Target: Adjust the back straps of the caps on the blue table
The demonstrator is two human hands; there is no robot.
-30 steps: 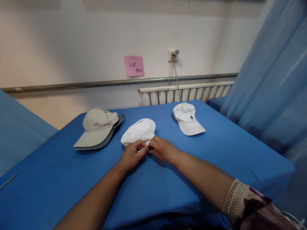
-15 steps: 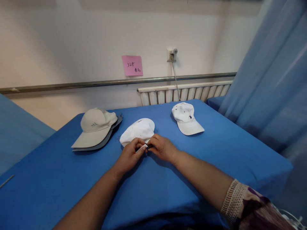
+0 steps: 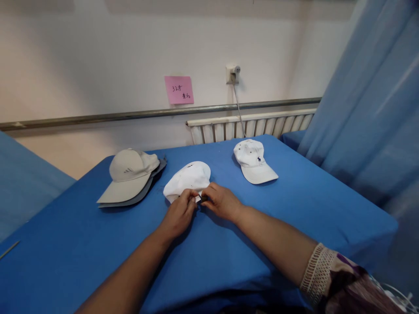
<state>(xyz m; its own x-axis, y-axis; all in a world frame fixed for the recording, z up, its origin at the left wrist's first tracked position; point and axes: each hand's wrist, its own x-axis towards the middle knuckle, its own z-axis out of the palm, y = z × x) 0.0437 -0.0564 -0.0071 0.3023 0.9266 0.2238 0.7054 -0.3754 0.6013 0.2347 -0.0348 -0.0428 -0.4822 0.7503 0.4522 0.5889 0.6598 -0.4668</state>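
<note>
A white cap [image 3: 188, 176] lies in the middle of the blue-covered table, its brim turned away from me. At its near edge my left hand [image 3: 180, 214] pinches the end of the cap's white strap. Close beside it, my right hand [image 3: 223, 202] has thumb and fingers closed on a small dark piece [image 3: 204, 198] at the strap, which looks like a buckle. My fingers partly hide the strap and this piece. Another white cap [image 3: 252, 159] with a small dark logo sits farther back on the right, apart from both hands.
On the left, a beige cap [image 3: 132, 165] is stacked over a grey cap [image 3: 144, 194]. A thin stick [image 3: 9, 249] lies near the table's left edge. Behind are a radiator [image 3: 252, 127], a metal rail [image 3: 131, 116] and a plugged-in cord [image 3: 238, 107]. Blue curtains [image 3: 366, 109] hang at the sides.
My left fingers have shifted slightly on the strap, and less of its white end shows past them. My right hand stays nearly in place; the caps have not moved.
</note>
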